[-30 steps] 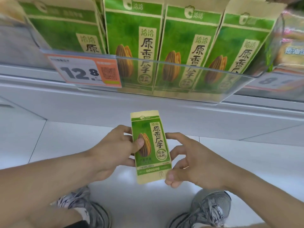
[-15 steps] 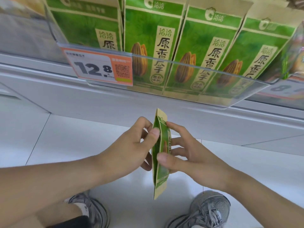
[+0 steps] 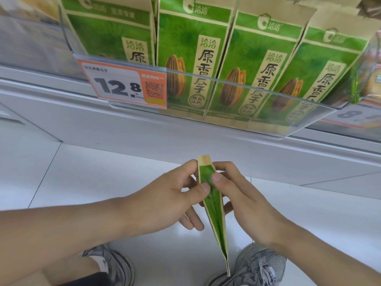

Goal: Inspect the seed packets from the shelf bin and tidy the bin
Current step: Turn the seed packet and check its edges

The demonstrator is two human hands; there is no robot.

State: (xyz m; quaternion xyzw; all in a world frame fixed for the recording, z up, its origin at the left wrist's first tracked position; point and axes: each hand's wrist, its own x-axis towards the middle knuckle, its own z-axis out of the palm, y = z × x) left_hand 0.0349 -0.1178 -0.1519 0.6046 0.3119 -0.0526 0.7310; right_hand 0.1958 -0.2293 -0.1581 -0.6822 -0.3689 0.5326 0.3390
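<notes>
I hold one sunflower seed packet (image 3: 214, 207) edge-on below the shelf bin (image 3: 257, 112), above the white tile floor (image 3: 72, 172). My left hand (image 3: 165, 203) and right hand (image 3: 243, 199) each pinch its upper part between thumb and fingers. The clear-fronted bin contains four upright green seed packets (image 3: 191, 65), side by side. An orange price tag (image 3: 123, 85) reading 12.8 is fixed to the bin front.

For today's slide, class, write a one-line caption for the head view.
Both hands, left hand and right hand, pinch a green seed packet edge-on below the shelf bin.
</notes>
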